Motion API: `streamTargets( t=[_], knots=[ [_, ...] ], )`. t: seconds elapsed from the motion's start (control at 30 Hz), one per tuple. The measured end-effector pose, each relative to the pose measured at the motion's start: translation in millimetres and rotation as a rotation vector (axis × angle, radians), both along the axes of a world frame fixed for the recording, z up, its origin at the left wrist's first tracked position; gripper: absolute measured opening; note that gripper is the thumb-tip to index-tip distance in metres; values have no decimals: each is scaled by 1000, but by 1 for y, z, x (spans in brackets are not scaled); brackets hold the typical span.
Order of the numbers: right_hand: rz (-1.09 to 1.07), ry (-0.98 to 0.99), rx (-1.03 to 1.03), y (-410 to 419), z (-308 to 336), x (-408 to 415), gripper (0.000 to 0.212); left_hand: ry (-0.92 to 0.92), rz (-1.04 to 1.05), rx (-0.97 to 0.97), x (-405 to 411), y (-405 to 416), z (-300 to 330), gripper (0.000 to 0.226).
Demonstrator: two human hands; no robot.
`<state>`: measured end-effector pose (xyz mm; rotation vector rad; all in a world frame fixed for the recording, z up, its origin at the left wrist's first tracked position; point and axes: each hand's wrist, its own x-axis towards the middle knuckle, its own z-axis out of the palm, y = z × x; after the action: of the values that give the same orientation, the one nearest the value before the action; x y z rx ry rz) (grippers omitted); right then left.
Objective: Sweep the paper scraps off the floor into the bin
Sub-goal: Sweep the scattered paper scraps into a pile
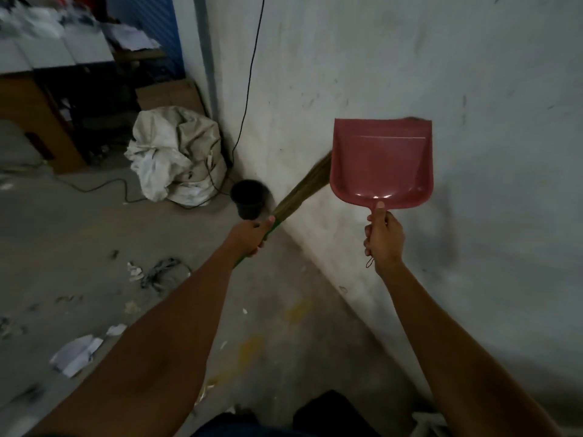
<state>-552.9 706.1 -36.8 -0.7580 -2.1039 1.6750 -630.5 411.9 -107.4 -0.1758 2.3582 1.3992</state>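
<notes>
Nearest, paper scraps [77,354] lie unswept on the floor [79,241]. Farther out, left hand [252,236] clasps the broom [299,190] and right hand [385,234] grips the raised dustpan [381,159], probably readying both; the bin [249,198] waits by the wall [441,58].

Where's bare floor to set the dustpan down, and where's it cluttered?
Bare: the floor strip along the wall base, from the black bin toward the person's feet. Crowded: lower left with paper scraps, and a cord tangle mid-left. The sack and cable fill the corner behind the bin.
</notes>
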Motion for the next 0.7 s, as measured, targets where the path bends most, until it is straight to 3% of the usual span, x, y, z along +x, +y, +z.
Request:
streamTargets(
  t=[0.37, 0.7],
  knots=[
    [205, -188, 30, 13, -65, -109, 61, -149, 211, -173, -9, -9, -71, 75],
    [496, -364, 131, 87, -148, -217, 61, -351, 379, -269, -17, 84, -145, 74]
  ],
)
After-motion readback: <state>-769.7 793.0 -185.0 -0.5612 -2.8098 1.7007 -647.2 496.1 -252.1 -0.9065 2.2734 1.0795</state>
